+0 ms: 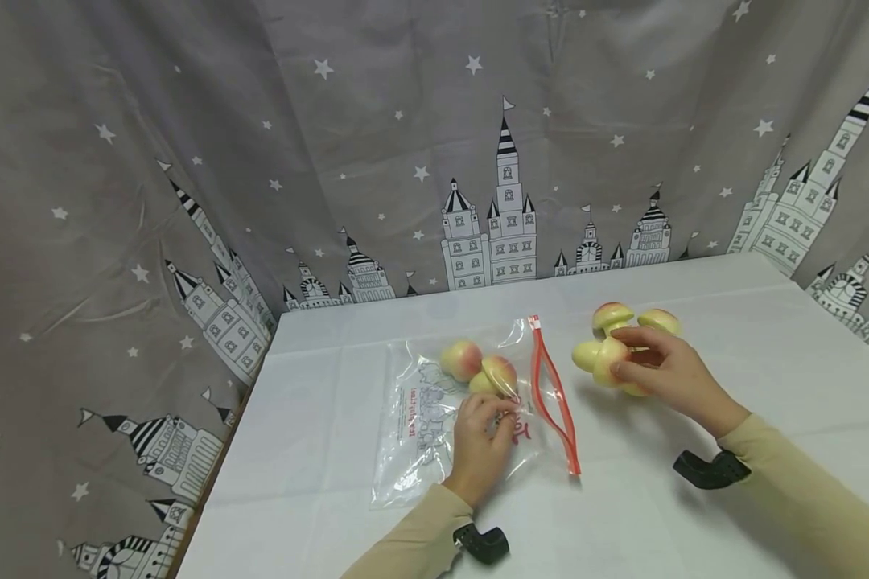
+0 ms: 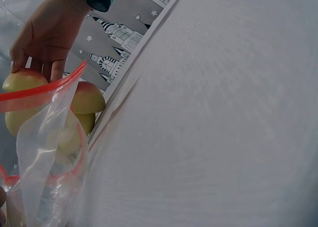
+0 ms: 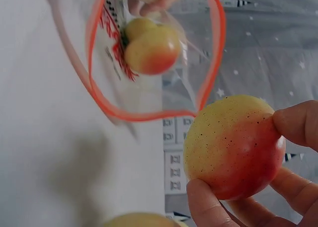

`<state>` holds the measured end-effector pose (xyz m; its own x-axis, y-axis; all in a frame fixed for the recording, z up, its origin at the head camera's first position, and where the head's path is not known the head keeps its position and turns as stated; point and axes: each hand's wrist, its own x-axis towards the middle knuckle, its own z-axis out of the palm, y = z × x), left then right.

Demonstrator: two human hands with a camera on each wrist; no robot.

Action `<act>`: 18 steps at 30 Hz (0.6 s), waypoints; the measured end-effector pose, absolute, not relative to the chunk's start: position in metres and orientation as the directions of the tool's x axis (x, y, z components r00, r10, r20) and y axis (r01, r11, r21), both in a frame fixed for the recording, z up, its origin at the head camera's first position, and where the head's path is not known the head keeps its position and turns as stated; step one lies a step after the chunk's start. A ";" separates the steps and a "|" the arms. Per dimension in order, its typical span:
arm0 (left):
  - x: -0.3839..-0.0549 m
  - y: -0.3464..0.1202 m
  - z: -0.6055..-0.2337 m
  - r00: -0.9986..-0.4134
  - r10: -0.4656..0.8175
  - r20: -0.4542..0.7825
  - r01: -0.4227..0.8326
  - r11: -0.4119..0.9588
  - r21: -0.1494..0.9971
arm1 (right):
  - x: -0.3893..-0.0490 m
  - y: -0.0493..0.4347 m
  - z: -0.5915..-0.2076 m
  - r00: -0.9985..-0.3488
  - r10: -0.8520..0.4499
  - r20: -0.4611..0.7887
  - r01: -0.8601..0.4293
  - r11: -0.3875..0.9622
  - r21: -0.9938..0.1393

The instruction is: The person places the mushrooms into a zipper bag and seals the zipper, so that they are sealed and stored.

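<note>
My right hand (image 1: 666, 374) grips a toy mushroom (image 3: 233, 150) by its speckled yellow-and-red cap, just right of a clear zip bag (image 1: 409, 414). In the head view its pale yellow stem points left. The bag lies on the table with its red zip edge (image 1: 570, 441) facing right, and its mouth gapes in the right wrist view. Two more mushrooms (image 1: 462, 360) are inside it. Over the front part of the bag, my left hand (image 1: 480, 446) pinches the plastic with curled fingers. Only a bit of its fingertips (image 2: 2, 204) shows in the left wrist view.
More toy mushrooms (image 1: 612, 315) stand behind and beside my right hand, partly hidden by it. The white-covered table (image 1: 304, 450) ends at a grey curtain (image 1: 376, 121) printed with castles and stars, at the back and on the left.
</note>
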<state>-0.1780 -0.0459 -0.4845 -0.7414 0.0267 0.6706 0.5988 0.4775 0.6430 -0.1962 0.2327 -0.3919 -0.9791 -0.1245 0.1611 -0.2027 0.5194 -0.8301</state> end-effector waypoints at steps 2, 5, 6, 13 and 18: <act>-0.178 -0.046 -0.484 -0.743 0.028 0.669 0.598 0.476 0.644 | -0.198 0.226 -0.395 -0.974 -0.140 0.177 -0.225 0.511 -0.830; -0.176 -0.048 -0.485 -0.742 0.026 0.670 0.596 0.482 0.642 | -0.199 0.216 -0.400 -0.970 -0.173 0.171 -0.236 0.488 -0.840; -0.176 -0.048 -0.486 -0.741 0.023 0.671 0.595 0.486 0.640 | -0.200 0.212 -0.402 -0.969 -0.183 0.165 -0.235 0.482 -0.844; -0.178 -0.049 -0.487 -0.729 0.038 0.684 0.612 0.482 0.626 | -0.204 0.197 -0.411 -0.969 -0.212 0.125 -0.215 0.481 -0.850; -0.179 -0.047 -0.486 -0.732 0.044 0.680 0.613 0.479 0.629 | -0.207 0.191 -0.415 -0.966 -0.237 0.105 -0.210 0.478 -0.853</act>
<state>-0.1788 -0.0470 -0.4862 -0.7322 0.0440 0.6797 0.6126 0.4787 0.6289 -0.2069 0.1908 -0.4146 -0.9658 -0.2367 0.1055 -0.2102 0.4777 -0.8530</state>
